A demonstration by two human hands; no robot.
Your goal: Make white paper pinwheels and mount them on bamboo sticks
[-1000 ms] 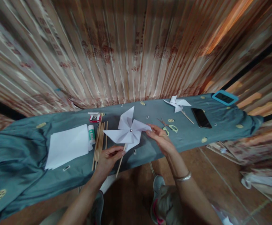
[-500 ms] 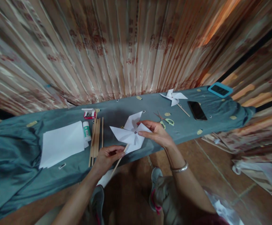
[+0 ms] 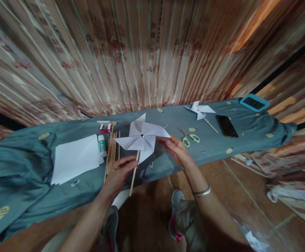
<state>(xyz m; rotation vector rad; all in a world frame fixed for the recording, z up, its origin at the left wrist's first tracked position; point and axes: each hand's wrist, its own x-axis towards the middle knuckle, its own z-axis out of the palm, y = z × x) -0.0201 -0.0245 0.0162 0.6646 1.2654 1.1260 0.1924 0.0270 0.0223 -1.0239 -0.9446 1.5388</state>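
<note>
Stick (image 3: 134,176) of white pinwheel (image 3: 145,138) pinched in left hand (image 3: 120,171); right hand (image 3: 178,150) by a blade (image 3: 161,131), grip unclear

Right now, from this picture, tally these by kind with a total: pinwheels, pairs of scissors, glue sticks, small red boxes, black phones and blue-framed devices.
Pinwheels: 2
Pairs of scissors: 1
Glue sticks: 1
Small red boxes: 1
Black phones: 1
Blue-framed devices: 1
Total: 7
</note>
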